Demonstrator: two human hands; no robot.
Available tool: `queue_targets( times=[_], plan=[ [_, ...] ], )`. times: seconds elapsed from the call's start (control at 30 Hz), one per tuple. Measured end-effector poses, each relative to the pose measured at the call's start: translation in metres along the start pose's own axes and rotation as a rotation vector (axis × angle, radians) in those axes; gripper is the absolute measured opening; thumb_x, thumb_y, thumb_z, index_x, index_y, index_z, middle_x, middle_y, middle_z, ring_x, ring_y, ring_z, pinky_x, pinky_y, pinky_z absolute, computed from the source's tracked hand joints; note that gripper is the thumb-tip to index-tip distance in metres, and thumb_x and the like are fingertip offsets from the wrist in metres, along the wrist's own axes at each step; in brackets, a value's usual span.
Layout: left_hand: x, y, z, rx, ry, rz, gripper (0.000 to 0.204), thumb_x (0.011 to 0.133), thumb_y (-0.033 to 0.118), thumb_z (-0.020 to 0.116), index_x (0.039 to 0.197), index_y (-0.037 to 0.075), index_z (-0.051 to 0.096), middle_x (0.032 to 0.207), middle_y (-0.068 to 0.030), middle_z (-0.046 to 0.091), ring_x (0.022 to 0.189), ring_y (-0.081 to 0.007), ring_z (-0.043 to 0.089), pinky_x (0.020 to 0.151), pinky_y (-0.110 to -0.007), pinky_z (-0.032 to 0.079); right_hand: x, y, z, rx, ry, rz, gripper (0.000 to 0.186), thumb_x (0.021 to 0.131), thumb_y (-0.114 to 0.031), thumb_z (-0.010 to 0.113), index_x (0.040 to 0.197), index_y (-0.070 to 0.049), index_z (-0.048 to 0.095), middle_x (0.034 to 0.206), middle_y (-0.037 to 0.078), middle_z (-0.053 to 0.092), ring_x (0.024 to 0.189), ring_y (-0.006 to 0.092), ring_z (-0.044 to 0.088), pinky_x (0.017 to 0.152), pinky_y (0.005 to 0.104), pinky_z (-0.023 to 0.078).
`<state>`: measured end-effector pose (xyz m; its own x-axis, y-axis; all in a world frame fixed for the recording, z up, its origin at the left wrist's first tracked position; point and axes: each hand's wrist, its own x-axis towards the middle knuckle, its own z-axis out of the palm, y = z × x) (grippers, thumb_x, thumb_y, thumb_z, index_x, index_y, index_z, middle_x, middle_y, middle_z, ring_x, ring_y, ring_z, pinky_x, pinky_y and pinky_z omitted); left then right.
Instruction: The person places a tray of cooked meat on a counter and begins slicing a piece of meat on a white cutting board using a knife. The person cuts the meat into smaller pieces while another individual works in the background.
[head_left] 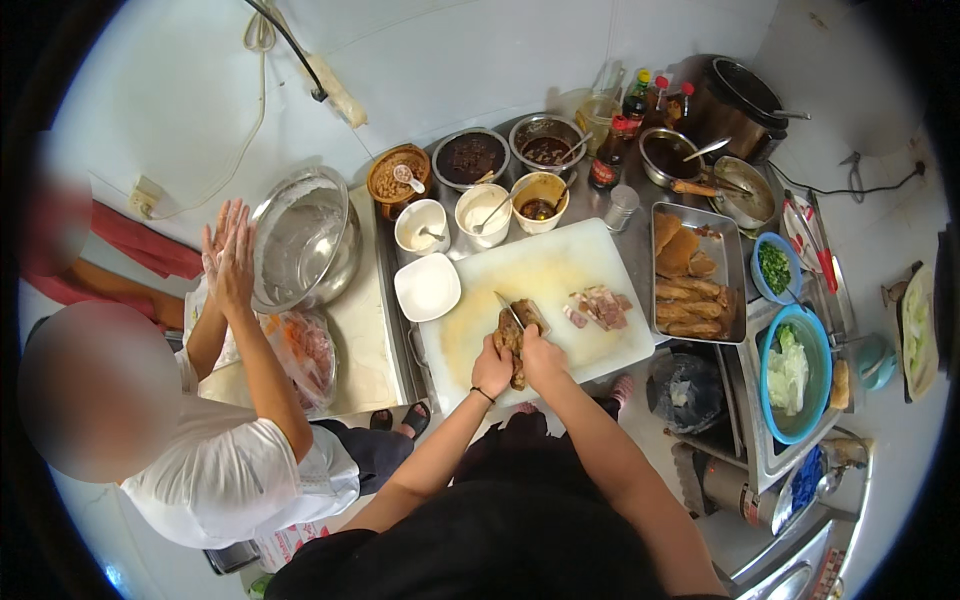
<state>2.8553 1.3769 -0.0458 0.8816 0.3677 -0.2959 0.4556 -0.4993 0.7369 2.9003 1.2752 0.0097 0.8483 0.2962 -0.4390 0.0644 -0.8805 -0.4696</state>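
Observation:
On the white cutting board (465, 345) lies a piece of brown cooked meat (509, 331). My left hand (490, 367) is closed on its left side and holds it against the board. My right hand (543, 361) is closed around a knife (510, 309); its handle is hidden in my fist, and its narrow blade points up and left, against the meat. A brown chunk (531, 313) sits just right of the blade. Farther right on the board is a small heap of chopped pinkish meat (600, 307).
Right of the board stands a metal tray (741, 300) with more brown meat and bread-like pieces. Bowls of sauces (470, 160), bottles (608, 155) and a cooker (740, 105) line the back. At right is a blue basin (822, 385) with lettuce. A co-worker (230, 470) stands at left, hands together.

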Motion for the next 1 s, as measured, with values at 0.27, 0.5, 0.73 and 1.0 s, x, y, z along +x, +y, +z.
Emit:
queue_targets(
  times=[0.27, 0.5, 0.73, 1.0],
  plan=[
    [0.009, 0.002, 0.004, 0.075, 0.083, 0.024, 0.037, 0.083, 0.024, 0.044, 0.112, 0.002, 0.039, 0.091, -0.0270, 0.058, 0.082, -0.0415, 0.056, 0.075, -0.046, 0.044, 0.008, -0.001, -0.002, 0.022, 0.057, -0.025, 0.016, 0.085, -0.010, 0.041, 0.100, -0.004, 0.043, 0.095, 0.020, 0.061, 0.089, 0.0320, 0.061, 0.073, 0.0395, 0.050],
    [0.016, -0.003, 0.002, -0.612, -0.099, -0.184, 0.020, 0.084, 0.007, 0.046, 0.102, -0.003, 0.048, 0.079, -0.0083, 0.055, 0.067, -0.0147, 0.055, 0.058, -0.027, 0.047, -0.011, 0.018, -0.003, 0.018, 0.080, -0.101, 0.016, 0.084, -0.009, 0.041, 0.098, 0.000, 0.040, 0.092, 0.024, 0.060, 0.087, 0.0356, 0.060, 0.074, 0.0429, 0.048],
    [-0.001, -0.026, 0.005, -0.600, -0.087, -0.145, 0.022, 0.084, 0.004, 0.042, 0.106, -0.003, 0.045, 0.096, -0.0133, 0.056, 0.077, -0.0197, 0.057, 0.068, -0.029, 0.049, -0.009, 0.009, 0.000, 0.068, 0.052, -0.029, 0.015, 0.085, -0.009, 0.042, 0.099, -0.002, 0.041, 0.092, 0.021, 0.061, 0.087, 0.0314, 0.061, 0.073, 0.0418, 0.049],
    [0.014, -0.031, -0.067, -0.502, 0.015, -0.154, 0.028, 0.087, 0.016, 0.044, 0.111, 0.000, 0.044, 0.090, -0.0086, 0.056, 0.074, -0.0148, 0.056, 0.060, -0.028, 0.048, -0.033, 0.034, -0.016, 0.270, 0.045, -0.124, 0.015, 0.083, -0.010, 0.043, 0.092, 0.002, 0.039, 0.080, 0.027, 0.058, 0.077, 0.0416, 0.058, 0.067, 0.0483, 0.045]
  ],
)
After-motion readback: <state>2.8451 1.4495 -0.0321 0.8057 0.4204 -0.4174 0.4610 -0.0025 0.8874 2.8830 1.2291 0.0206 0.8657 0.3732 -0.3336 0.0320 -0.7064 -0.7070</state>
